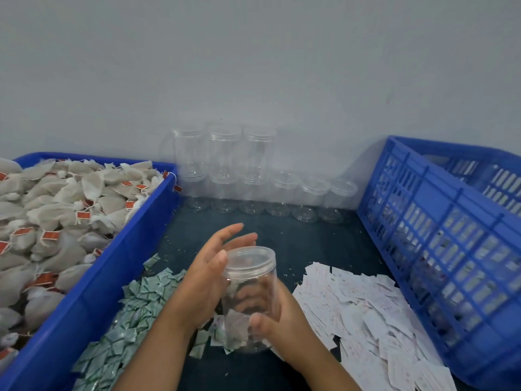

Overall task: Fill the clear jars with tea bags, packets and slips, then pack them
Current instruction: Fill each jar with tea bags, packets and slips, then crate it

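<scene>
Clear jar [251,292] is held low in right hand [284,314], fingers [260,320] curled round it, over desk [296,235] between packets [135,306] and slips [366,306]; left hand [208,272] is kept flat-fingered at lid [251,258], which should be twisted on squarely

One head view, forward and down.
You look from close above the dark table [310,238] toward the grey wall [282,66]; the edges seem slightly bent.
</scene>
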### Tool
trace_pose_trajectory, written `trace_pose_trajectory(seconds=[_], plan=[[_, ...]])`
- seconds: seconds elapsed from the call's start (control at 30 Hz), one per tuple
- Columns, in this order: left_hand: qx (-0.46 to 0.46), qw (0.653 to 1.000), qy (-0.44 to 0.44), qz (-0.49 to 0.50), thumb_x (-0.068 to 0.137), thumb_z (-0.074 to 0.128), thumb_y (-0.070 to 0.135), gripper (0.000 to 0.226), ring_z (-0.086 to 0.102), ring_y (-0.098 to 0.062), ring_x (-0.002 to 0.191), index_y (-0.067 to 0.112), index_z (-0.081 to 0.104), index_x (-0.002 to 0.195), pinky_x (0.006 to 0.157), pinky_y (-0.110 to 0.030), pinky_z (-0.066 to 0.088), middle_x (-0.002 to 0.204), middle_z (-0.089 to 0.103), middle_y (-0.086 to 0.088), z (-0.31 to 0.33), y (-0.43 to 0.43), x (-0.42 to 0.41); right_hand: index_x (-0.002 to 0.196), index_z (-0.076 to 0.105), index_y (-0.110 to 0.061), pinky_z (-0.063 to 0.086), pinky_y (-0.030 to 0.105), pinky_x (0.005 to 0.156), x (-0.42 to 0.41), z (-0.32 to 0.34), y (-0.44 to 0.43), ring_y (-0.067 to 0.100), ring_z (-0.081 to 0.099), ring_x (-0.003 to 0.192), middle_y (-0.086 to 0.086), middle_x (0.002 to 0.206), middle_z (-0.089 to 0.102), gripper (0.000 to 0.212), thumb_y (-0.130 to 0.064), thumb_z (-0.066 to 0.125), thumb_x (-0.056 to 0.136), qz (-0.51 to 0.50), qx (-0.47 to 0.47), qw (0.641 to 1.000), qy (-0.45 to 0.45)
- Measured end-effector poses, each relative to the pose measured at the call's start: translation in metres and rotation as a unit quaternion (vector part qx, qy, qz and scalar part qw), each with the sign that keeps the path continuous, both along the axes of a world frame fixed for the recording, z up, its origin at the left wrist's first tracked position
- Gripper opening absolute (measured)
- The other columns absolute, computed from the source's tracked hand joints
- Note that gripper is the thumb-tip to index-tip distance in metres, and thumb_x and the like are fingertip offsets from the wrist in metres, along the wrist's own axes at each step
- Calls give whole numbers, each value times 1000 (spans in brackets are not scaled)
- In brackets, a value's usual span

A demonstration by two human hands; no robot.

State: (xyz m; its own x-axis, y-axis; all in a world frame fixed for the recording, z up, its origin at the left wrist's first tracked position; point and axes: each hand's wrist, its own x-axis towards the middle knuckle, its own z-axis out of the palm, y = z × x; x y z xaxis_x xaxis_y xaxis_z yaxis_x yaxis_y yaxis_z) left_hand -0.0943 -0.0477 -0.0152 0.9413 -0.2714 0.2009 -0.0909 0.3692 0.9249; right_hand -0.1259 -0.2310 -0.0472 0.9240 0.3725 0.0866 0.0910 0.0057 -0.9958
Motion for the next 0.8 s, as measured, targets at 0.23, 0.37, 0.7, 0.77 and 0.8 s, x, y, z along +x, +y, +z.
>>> trace_pose_trajectory(seconds=[0.23, 0.37, 0.7, 0.77, 0.8], plan=[[90, 991, -73, -61, 66, 93, 47, 95, 59, -43, 133, 25, 53, 148, 108, -59, 50, 144, 60, -18, 7, 11, -9, 145, 58, -29, 57, 43, 103, 4, 6, -12, 28, 70, 121, 14, 133, 70, 81, -51, 95, 76, 93, -25, 995, -7], [124, 985, -113, 29, 66, 91, 42, 74, 68, -29, 122, 27, 63, 133, 94, -40, 59, 131, 69, -7, 10, 6, -16, 140, 60, -37, 60, 39, 96, 1, 1, -6, 18, 71, 120, 1, 134, 71, 71, -34, 97, 79, 46, -27, 998, -46], [276, 936, -120, 184, 69, 81, 62, 80, 62, 2, 121, 55, 44, 140, 95, -27, 56, 131, 59, 30, 4, -12, -20, 133, 49, -53, 62, 32, 90, 15, -2, -13, 1, 67, 117, -22, 126, 66, 84, -72, 92, 64, -234, -198, 933, -188], [288, 923, -120, 227, 65, 81, 64, 80, 61, 1, 119, 54, 47, 137, 94, -28, 57, 124, 60, 24, 4, -9, -18, 136, 51, -53, 63, 37, 93, 17, -3, -17, 5, 70, 117, -18, 129, 69, 85, -65, 96, 64, -175, -161, 961, -141], [297, 916, -129, 235, 64, 81, 64, 83, 58, 2, 123, 53, 46, 139, 95, -26, 55, 126, 58, 24, 5, -8, -18, 138, 53, -50, 64, 41, 94, 18, -3, -19, 9, 71, 118, -15, 130, 71, 85, -60, 98, 66, -135, -147, 972, -124]])
